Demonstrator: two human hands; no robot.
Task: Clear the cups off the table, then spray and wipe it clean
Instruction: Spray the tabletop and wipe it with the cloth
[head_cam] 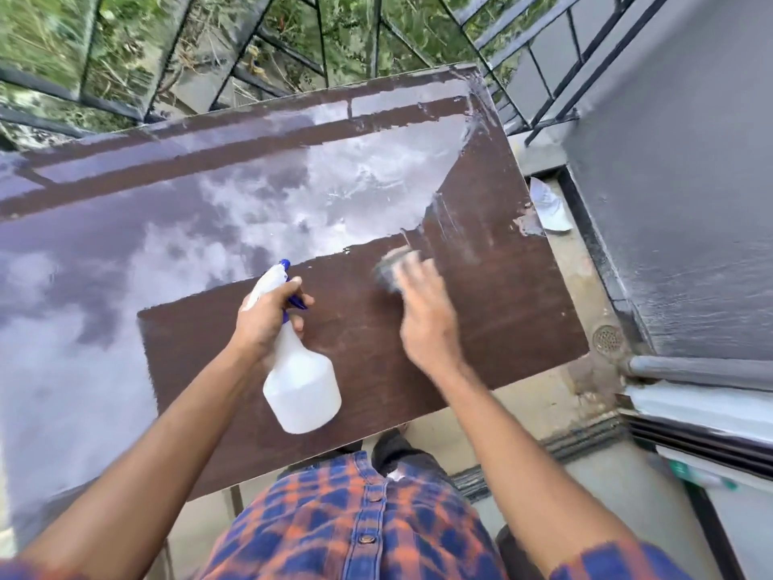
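A dark brown table [493,286] fills the middle of the view, its far and left parts glossy with reflected sky. My left hand [267,316] grips the neck of a white spray bottle [299,383] with a blue nozzle, held above the table's near part. My right hand [422,311], blurred by motion, presses a grey cloth or sponge [393,267] flat onto the tabletop to the right of the bottle. Wet streaks show on the wood beyond the cloth. No cups are in view.
A black metal railing [259,39] runs behind the table, with greenery beyond it. A grey wall [677,161] stands at the right. On the floor at the right lie a crumpled white item [548,207] and a floor drain [607,339]. A door sill [690,408] is at the lower right.
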